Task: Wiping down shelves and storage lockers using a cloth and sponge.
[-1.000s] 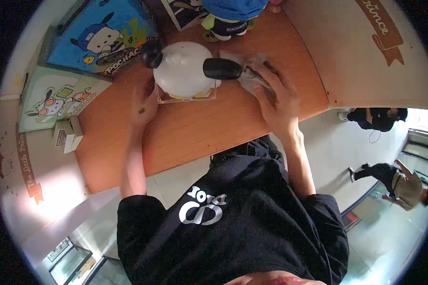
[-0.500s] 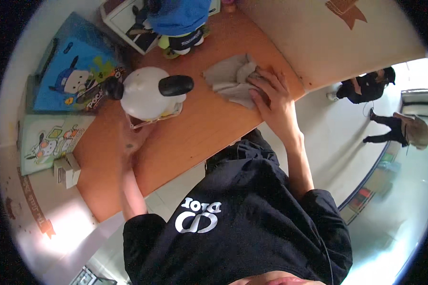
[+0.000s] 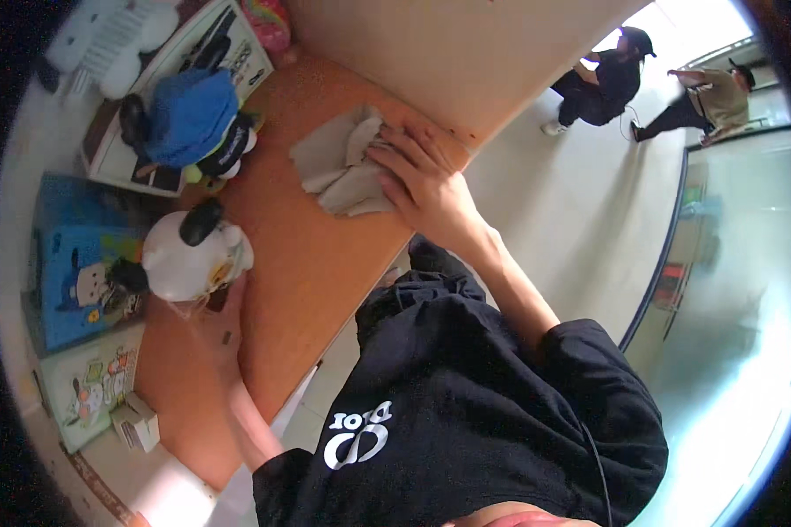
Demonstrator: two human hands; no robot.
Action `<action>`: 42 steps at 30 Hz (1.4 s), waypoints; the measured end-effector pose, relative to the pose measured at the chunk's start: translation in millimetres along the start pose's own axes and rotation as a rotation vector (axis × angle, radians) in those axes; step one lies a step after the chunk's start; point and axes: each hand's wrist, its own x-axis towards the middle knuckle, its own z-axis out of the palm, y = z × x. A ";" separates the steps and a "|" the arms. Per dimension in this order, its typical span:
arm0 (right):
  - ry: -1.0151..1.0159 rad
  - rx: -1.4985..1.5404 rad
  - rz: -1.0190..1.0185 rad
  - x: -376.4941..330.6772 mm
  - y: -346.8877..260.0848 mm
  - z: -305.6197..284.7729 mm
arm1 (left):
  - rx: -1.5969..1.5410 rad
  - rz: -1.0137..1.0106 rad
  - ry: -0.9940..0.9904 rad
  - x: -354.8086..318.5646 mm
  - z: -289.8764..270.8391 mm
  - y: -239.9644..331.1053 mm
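My left hand (image 3: 218, 323) grips a white dog figurine (image 3: 185, 255) with black ears low down, just above the wooden table. The figurine's head hides part of the fingers, and the hand is slightly blurred. Over on the right, my right hand (image 3: 424, 183) has its fingers bent onto a crumpled grey cloth (image 3: 334, 167), which lies on the table near its right end. Some of the cloth is bunched under the fingertips.
A dog plush with a blue cap (image 3: 193, 119) stands behind the figurine, before a white-framed box (image 3: 119, 158). Blue (image 3: 70, 290) and pale green (image 3: 83, 400) picture panels line the left. A wall (image 3: 395, 61) borders the table's far side. Two people stand at far right.
The whole view has turned, shifting the table's things leftward in the picture. The figurine has turned in my left hand, its ears now at another angle. My right hand stays on the cloth.
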 end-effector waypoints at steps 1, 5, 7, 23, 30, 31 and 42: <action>-0.016 0.013 -0.003 0.5 0.9 0.6 | 0.147 -0.056 -0.079 4.8 -7.3 6.6; -0.044 0.039 -0.008 4.0 2.1 4.1 | 0.226 -0.138 -0.145 33.8 -14.8 23.6; -0.057 0.041 0.000 8.6 4.0 10.0 | 0.279 -0.196 -0.186 25.5 -21.8 33.7; -0.143 -0.227 -0.288 102.5 -26.5 76.2 | 0.210 -0.178 -0.059 10.0 -47.5 62.4; -0.014 -0.258 -0.292 88.4 -41.3 71.7 | -0.118 0.123 0.249 11.1 25.2 -49.5; -0.047 -0.295 -0.308 79.5 -43.1 60.6 | -0.174 0.177 0.302 12.6 32.3 -57.8; -0.033 -0.335 -0.254 109.0 -37.0 94.0 | -0.364 0.088 0.273 14.1 16.5 -20.2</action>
